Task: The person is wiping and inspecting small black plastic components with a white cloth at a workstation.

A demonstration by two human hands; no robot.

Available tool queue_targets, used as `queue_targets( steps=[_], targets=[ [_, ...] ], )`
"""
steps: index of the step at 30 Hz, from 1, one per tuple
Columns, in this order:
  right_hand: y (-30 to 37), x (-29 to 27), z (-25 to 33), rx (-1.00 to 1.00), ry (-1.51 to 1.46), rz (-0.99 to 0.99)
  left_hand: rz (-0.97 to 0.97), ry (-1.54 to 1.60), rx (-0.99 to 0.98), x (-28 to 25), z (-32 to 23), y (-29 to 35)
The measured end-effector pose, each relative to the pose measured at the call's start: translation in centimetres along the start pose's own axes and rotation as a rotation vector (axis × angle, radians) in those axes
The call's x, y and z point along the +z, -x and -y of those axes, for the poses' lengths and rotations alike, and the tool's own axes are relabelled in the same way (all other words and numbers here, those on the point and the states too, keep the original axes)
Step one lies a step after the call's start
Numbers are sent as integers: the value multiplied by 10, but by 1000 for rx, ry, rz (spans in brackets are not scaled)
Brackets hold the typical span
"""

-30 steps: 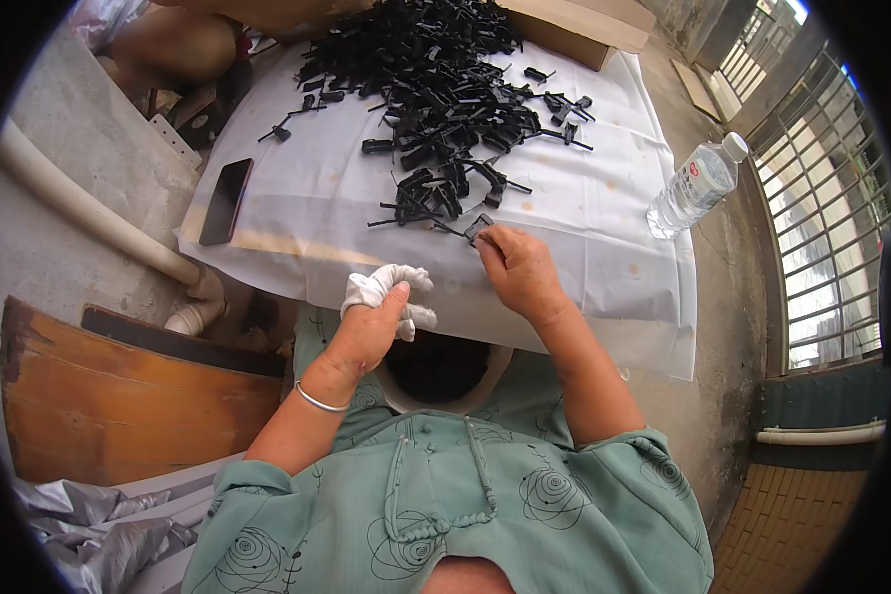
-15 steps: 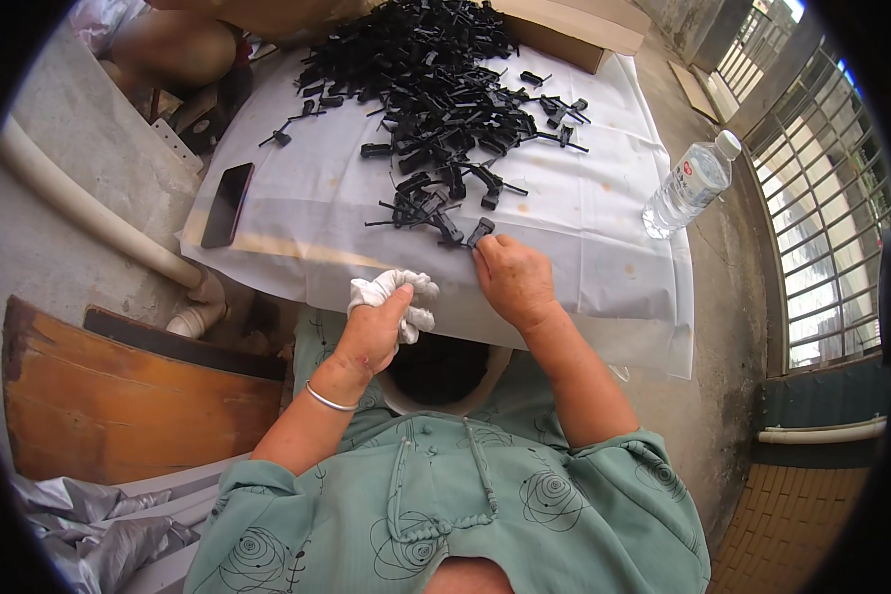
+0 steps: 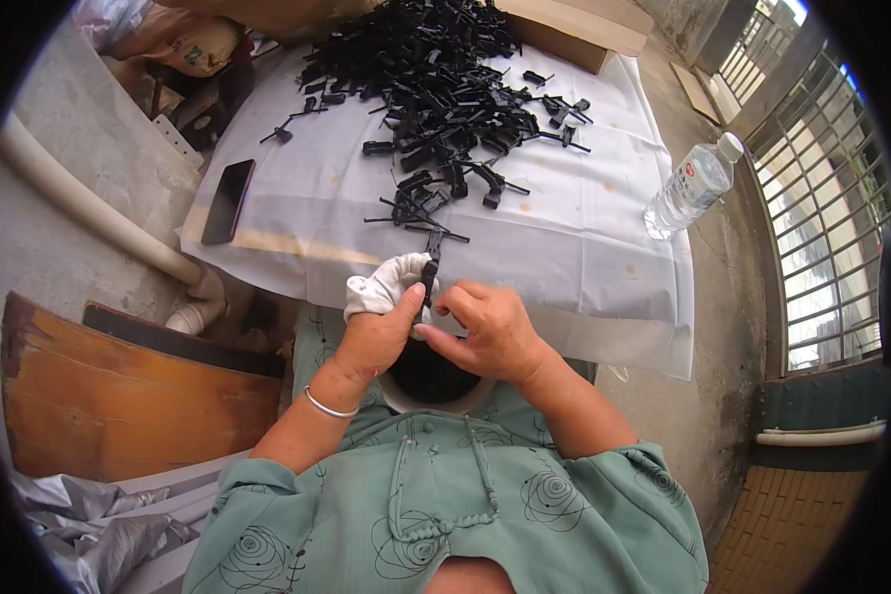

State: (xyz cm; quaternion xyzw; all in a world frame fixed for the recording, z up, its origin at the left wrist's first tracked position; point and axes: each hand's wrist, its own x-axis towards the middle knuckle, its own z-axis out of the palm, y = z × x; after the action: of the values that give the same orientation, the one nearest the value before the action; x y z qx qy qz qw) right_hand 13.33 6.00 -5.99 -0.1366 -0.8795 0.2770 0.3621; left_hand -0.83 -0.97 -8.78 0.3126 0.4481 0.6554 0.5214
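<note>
Between my thumb and cloth-covered fingers, my left hand (image 3: 381, 317) grips a small black plastic part (image 3: 431, 272), held upright over the table's near edge. White glove cloth (image 3: 381, 287) wraps those fingers; the thumb is bare. My bare right hand (image 3: 490, 327) is closed in on the part's lower end, its thumb and bent forefinger around it, though their exact contact is partly hidden. Just beyond, several like black parts with thin rods lie at the near tip of a large pile (image 3: 426, 79). Below both hands, a round pale-rimmed container (image 3: 465, 401) with a dark inside sits at my lap.
A white plastic sheet (image 3: 584, 257) covers the table. On it lie a dark phone (image 3: 230, 203) at left and a clear water bottle (image 3: 691, 188) standing at right. A cardboard box (image 3: 564, 35) is at the back. Left are a pipe (image 3: 99, 208) and a wooden board (image 3: 129, 396).
My right hand has come back from the pile's near tip toward my left hand, bringing a black part. The part is now in my left hand's grip, with both hands together.
</note>
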Motion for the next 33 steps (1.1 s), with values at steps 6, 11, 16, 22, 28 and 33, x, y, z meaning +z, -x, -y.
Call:
queue_targets(
  steps=[6, 11, 16, 22, 28, 33],
  targets=[
    [-3, 15, -10, 184, -17, -244, 128, -25, -59, 1, -11, 8],
    [-8, 23, -11, 302, -244, -256, 212, 193, -39, -2, -4, 5],
    [-9, 16, -7, 387, -345, -158, 155, 168, -61, 2, -12, 9],
    [-7, 4, 7, 144, -297, 32, 163, -55, 35, -3, -12, 13],
    [-4, 4, 7, -84, -347, 70, 206, -33, -91, -7, -26, 22],
    [6, 11, 13, -110, -363, -65, 293, 53, -60, -5, -30, 31]
  ],
)
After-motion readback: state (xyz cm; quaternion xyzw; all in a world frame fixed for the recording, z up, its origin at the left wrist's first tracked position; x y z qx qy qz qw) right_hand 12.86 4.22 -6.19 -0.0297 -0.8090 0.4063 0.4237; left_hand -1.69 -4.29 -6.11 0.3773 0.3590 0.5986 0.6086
